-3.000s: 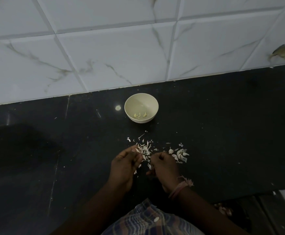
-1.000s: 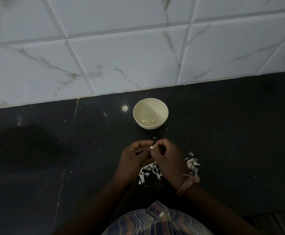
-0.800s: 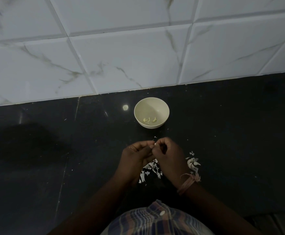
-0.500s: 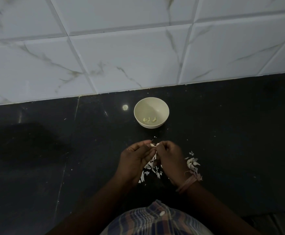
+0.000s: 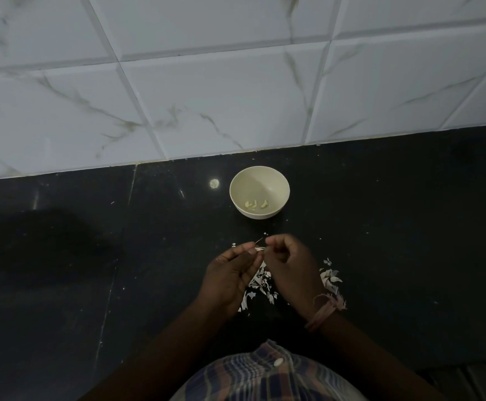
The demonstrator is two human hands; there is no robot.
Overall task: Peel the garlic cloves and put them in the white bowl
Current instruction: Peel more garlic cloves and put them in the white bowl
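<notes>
- Small round white bowl (image 5: pixel 259 195) upright on dark polished stone worktop (image 5: pixel 395 227), near white marble-veined wall tiles (image 5: pixel 221 99) behind.
- Three pale yellow peeled garlic cloves (image 5: pixel 255 204) at bottom of bowl, close together.
- Left hand (image 5: pixel 230 276) and right hand (image 5: pixel 289 267) raised together above worktop, on near side of bowl, apart from it.
- Small pale garlic clove (image 5: pixel 259 249) between fingertips of both hands; thin strand of skin sticking up from it towards bowl.
- Left fingers (image 5: pixel 243 251) extended and narrow, thumb against forefinger, pinching clove at its left end.
- Right fingers (image 5: pixel 276 244) curled inward, tips closed on clove or its skin from right side; exact contact too small to resolve.
- Scattered white papery garlic skins (image 5: pixel 260 285) on worktop beneath and between hands; second patch (image 5: pixel 330 280) just right of right wrist.
- Pinkish thread wristband (image 5: pixel 324 309) around right wrist.
- Plaid button shirt (image 5: pixel 265 374) at bottom edge of view.
- Small bright reflection spot (image 5: pixel 214 183) on worktop just left of bowl.
- Lighting dim; fine white flecks across worktop surface.
</notes>
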